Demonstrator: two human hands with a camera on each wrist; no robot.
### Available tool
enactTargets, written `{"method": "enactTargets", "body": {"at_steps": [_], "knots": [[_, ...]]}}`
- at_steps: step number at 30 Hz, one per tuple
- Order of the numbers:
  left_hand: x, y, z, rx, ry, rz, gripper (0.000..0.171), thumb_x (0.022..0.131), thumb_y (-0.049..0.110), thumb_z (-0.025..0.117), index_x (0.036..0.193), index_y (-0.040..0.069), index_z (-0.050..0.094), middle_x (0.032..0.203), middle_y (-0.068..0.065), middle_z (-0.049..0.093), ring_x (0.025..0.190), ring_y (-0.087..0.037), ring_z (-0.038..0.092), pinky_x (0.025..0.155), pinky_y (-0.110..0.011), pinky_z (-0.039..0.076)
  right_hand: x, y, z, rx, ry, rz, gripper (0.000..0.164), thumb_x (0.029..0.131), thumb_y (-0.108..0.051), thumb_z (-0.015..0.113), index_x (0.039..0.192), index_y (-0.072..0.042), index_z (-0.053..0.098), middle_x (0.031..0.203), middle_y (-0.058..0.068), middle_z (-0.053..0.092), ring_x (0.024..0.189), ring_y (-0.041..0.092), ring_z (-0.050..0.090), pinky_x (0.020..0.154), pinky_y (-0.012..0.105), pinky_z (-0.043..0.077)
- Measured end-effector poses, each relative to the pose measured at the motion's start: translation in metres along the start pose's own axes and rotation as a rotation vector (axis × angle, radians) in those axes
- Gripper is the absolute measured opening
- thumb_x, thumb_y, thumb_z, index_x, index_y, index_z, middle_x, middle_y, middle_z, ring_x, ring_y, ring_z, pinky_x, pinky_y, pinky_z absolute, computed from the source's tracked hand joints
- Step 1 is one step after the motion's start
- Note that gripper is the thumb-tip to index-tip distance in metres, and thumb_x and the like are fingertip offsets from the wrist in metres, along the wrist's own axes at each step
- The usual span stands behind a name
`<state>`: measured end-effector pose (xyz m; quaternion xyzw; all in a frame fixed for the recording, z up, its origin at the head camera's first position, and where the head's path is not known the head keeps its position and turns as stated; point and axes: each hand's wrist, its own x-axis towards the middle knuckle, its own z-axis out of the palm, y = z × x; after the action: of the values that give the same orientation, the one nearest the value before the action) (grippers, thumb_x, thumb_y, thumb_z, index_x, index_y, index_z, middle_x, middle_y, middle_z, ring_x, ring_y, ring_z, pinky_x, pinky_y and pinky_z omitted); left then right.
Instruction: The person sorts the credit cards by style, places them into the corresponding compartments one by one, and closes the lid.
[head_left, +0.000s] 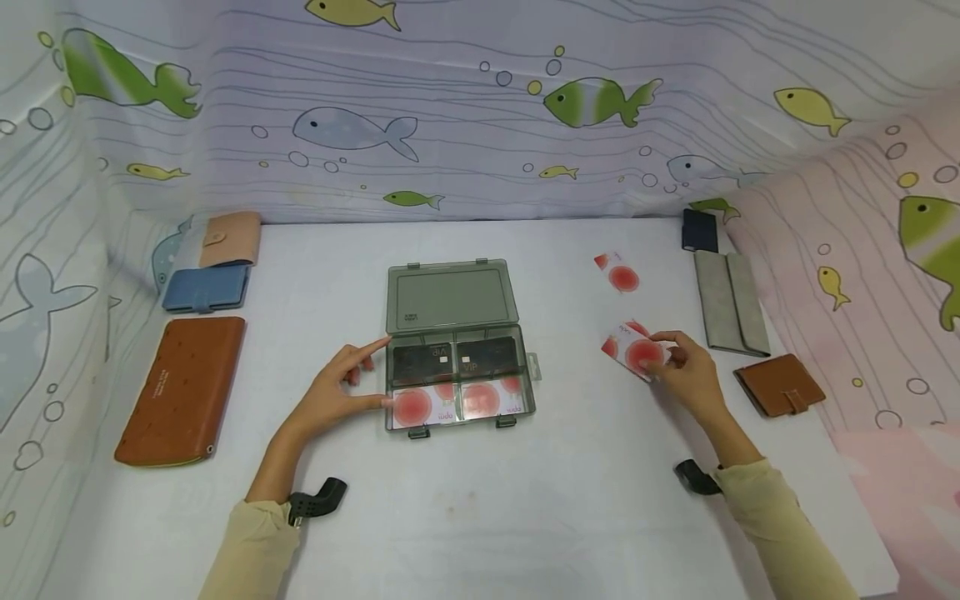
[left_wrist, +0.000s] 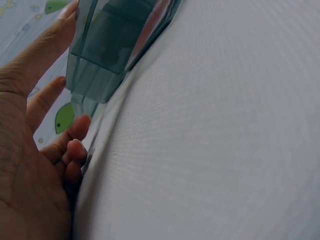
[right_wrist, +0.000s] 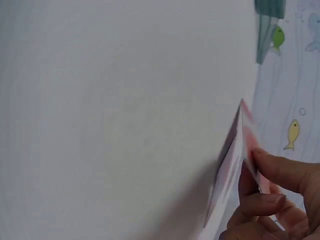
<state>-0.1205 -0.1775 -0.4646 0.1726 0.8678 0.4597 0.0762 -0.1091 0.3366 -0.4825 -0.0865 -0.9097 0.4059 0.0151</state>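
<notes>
A grey-green clear plastic box [head_left: 529, 400] lies with its lid [head_left: 450, 298] folded back. Dark cards marked VIP [head_left: 487, 357] fill the two back compartments, and white cards with red round prints [head_left: 480, 400] fill the two front ones. My left hand [head_left: 330, 393] touches the box's left side, index finger and thumb extended. Between thumb and fingers, my right hand [head_left: 692, 379] pinches a white and red card [head_left: 637, 352]. In the right wrist view this card [right_wrist: 248, 135] is tilted up, with another card surface [right_wrist: 222, 175] beneath it. Another such card [head_left: 621, 275] lies behind.
At the left lie a brown wallet [head_left: 180, 392], a blue wallet [head_left: 206, 288] and a beige wallet [head_left: 231, 237]. Along the right are a dark blue holder [head_left: 699, 230], a grey wallet [head_left: 731, 302] and a small brown wallet [head_left: 780, 385]. Fish-patterned cloth [head_left: 480, 167] rises behind the table.
</notes>
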Motion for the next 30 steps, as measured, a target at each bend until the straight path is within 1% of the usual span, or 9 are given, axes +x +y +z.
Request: {"method": "enactTargets", "body": {"at_steps": [2,5,9,13,15,19,23,26,30], "knots": [[0.000,-0.001,0.000,0.004,0.000,0.006,0.082,0.073,0.007,0.087,0.146,0.004,0.048,0.100,-0.019,0.047,0.078,-0.025,0.032,0.073,-0.036,0.031,-0.002,-0.002,0.000,0.071,0.024,-0.011,0.033,0.087,-0.005,0.073,0.119,-0.004,0.066,0.064,-0.005,0.048,0.054,0.004,0.040,0.047,0.024,0.035],[0.000,-0.001,0.000,0.010,0.004,0.015,0.083,0.073,0.007,0.087,0.146,0.003,0.049,0.100,-0.019,0.048,0.078,-0.025,0.032,0.072,-0.036,0.031,-0.005,-0.010,0.001,0.169,0.032,-0.041,0.031,0.089,-0.007,0.073,0.119,-0.001,0.067,0.067,-0.010,0.051,0.055,0.003,0.039,0.046,0.025,0.032],[0.000,-0.002,0.000,0.009,0.005,0.012,0.083,0.072,0.007,0.087,0.146,0.004,0.048,0.100,-0.019,0.048,0.078,-0.025,0.033,0.072,-0.036,0.031,-0.012,-0.025,0.004,0.260,-0.004,-0.049,0.034,0.089,-0.011,0.075,0.120,0.001,0.066,0.071,-0.010,0.055,0.058,0.005,0.040,0.047,0.025,0.031],[0.000,-0.002,0.000,0.011,0.003,0.005,0.084,0.073,0.008,0.087,0.146,0.005,0.048,0.100,-0.019,0.047,0.078,-0.024,0.032,0.072,-0.036,0.031,-0.019,-0.043,0.009,0.340,-0.057,-0.038,0.037,0.089,-0.011,0.075,0.122,0.001,0.065,0.072,-0.010,0.051,0.062,0.004,0.042,0.050,0.022,0.035],[0.000,-0.002,0.000,0.010,0.003,0.006,0.084,0.073,0.008,0.087,0.146,0.005,0.048,0.099,-0.019,0.047,0.078,-0.023,0.032,0.072,-0.037,0.031,-0.022,-0.051,0.013,0.382,-0.088,-0.039,0.036,0.089,-0.009,0.074,0.122,0.003,0.065,0.071,-0.009,0.048,0.061,0.004,0.040,0.051,0.022,0.035],[0.000,-0.003,0.001,0.001,0.004,0.016,0.084,0.072,0.008,0.088,0.146,0.005,0.049,0.099,-0.020,0.048,0.078,-0.024,0.033,0.071,-0.037,0.031,-0.028,-0.069,0.025,0.421,-0.153,-0.046,0.034,0.089,-0.007,0.074,0.121,0.002,0.066,0.067,-0.007,0.046,0.059,0.005,0.038,0.052,0.023,0.035],[0.000,-0.004,0.001,-0.011,0.004,0.028,0.084,0.072,0.007,0.088,0.146,0.004,0.049,0.099,-0.020,0.048,0.077,-0.024,0.032,0.071,-0.037,0.031,-0.034,-0.086,0.041,0.434,-0.209,-0.043,0.033,0.088,-0.008,0.075,0.120,-0.002,0.068,0.067,-0.005,0.046,0.060,0.007,0.039,0.054,0.023,0.035],[0.001,-0.005,0.001,-0.012,0.006,0.032,0.084,0.072,0.006,0.088,0.146,0.004,0.049,0.099,-0.020,0.048,0.077,-0.024,0.032,0.071,-0.036,0.031,-0.037,-0.096,0.056,0.448,-0.243,-0.041,0.033,0.086,-0.006,0.076,0.118,-0.003,0.069,0.067,-0.002,0.047,0.059,0.007,0.039,0.054,0.023,0.035],[0.001,-0.004,0.001,-0.005,0.004,0.032,0.084,0.072,0.007,0.088,0.146,0.004,0.049,0.099,-0.020,0.048,0.077,-0.024,0.032,0.071,-0.036,0.031,-0.038,-0.106,0.073,0.463,-0.279,-0.043,0.032,0.085,-0.004,0.077,0.116,-0.002,0.070,0.066,0.000,0.047,0.058,0.007,0.038,0.053,0.022,0.032]]}}
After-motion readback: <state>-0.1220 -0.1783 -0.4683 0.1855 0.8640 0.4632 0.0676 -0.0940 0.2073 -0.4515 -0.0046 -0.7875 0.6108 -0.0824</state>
